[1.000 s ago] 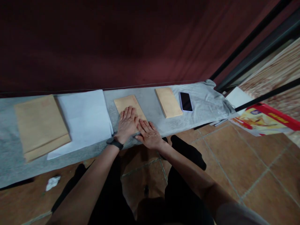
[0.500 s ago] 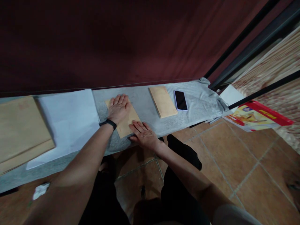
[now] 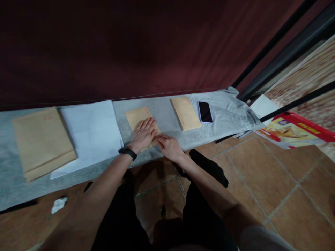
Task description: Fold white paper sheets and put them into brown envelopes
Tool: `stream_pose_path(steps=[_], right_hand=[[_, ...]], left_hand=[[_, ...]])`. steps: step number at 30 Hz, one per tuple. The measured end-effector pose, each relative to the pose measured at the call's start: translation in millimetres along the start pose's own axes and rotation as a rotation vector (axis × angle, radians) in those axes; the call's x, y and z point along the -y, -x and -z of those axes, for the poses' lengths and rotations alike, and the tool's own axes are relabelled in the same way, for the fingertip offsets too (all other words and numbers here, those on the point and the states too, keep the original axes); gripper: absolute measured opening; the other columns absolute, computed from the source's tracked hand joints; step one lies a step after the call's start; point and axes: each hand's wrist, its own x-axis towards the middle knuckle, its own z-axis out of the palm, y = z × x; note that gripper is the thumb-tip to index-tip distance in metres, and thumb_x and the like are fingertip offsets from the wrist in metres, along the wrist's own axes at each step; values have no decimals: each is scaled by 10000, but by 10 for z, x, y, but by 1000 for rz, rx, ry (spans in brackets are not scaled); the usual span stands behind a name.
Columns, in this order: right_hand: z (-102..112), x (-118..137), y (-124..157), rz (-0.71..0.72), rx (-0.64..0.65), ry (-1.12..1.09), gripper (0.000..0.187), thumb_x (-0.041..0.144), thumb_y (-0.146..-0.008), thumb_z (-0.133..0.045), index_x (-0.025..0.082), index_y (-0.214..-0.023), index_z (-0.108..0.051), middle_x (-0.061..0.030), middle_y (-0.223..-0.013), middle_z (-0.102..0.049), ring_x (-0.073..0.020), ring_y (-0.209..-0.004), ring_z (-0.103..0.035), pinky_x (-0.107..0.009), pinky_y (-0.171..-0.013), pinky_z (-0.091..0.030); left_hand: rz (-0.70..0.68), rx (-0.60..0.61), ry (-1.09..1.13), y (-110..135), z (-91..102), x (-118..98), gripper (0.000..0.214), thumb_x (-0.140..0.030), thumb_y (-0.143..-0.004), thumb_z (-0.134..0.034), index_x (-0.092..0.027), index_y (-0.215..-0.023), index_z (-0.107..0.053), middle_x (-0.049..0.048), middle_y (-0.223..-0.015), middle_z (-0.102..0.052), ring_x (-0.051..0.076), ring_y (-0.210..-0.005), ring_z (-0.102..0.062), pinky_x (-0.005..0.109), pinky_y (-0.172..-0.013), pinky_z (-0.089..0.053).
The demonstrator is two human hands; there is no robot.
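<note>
A small brown paper envelope (image 3: 136, 115) lies flat on the grey cloth in front of me. My left hand (image 3: 143, 132) rests on it palm down with the fingers stretched out. At the envelope's right edge, my right hand (image 3: 169, 147) has its fingers curled and pressed together on the paper; the fingertips are partly hidden. To the right lies a stack of similar small envelopes (image 3: 186, 113). On the left are white paper sheets (image 3: 91, 134) and large brown envelopes (image 3: 45, 139) overlapping them.
A phone (image 3: 205, 112) lies beyond the small stack. The grey cloth (image 3: 225, 111) covers a long narrow bench along a dark red wall (image 3: 146, 48). A red and yellow box (image 3: 293, 129) and black metal bars are at the right. White crumpled tissue (image 3: 59, 205) lies on the tiled floor.
My left hand has slid down toward me and right along the envelope. The right hand's fingers have gone from spread flat to curled at the envelope's edge. The view has shifted slightly.
</note>
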Motion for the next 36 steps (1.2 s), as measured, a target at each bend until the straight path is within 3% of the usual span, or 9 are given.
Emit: stream_pose_path(steps=[5,14,23,29,36], right_hand=[[92,33,-6,-90,12,51,265,219,-1048,-447,201,-1126,-700,-83,-1161,-742,-180,-1053,-693,-270,-924,-498],[193,36,-6,-196,31,115,297,278,-1066,-405,243,-1156,-685,-64,-1175,-739,-180,-990,-714,-257,-827,-503],[226,43,5,-238,31,150,332,319,-1079,-367,262,-1194,-673,-55,-1182,-740,-185,-979,-720,-264,-813,-505],[241,39,-5,-248,10,142,319,308,-1074,-384,253,-1152,-688,-50,-1138,-750,-180,-955,-720,-252,-791,-496],[193,8,-49,-161,-54,77,267,237,-1057,-437,209,-1102,-700,-66,-1122,-732,-166,-1034,-682,-245,-898,-486]], left_hand=[[-27,38,2,158,-13,-101,613,-359,-1043,-222,-136,-1609,-299,82,-1683,-299,212,-1578,-212,416,-1295,-136],[-36,78,18,348,-8,-297,601,-371,-1057,-200,-161,-1608,-314,69,-1677,-320,219,-1580,-207,442,-1298,-141],[-91,73,34,495,4,-440,589,-384,-1051,-266,-176,-1597,-341,49,-1657,-368,255,-1577,-214,486,-1295,-152],[-131,31,18,582,-16,-518,617,-414,-1047,-315,-107,-1580,-359,123,-1624,-419,274,-1557,-273,467,-1288,-193],[-160,28,15,677,10,-600,605,-429,-1027,-381,-80,-1517,-451,155,-1595,-456,263,-1532,-334,444,-1293,-192]])
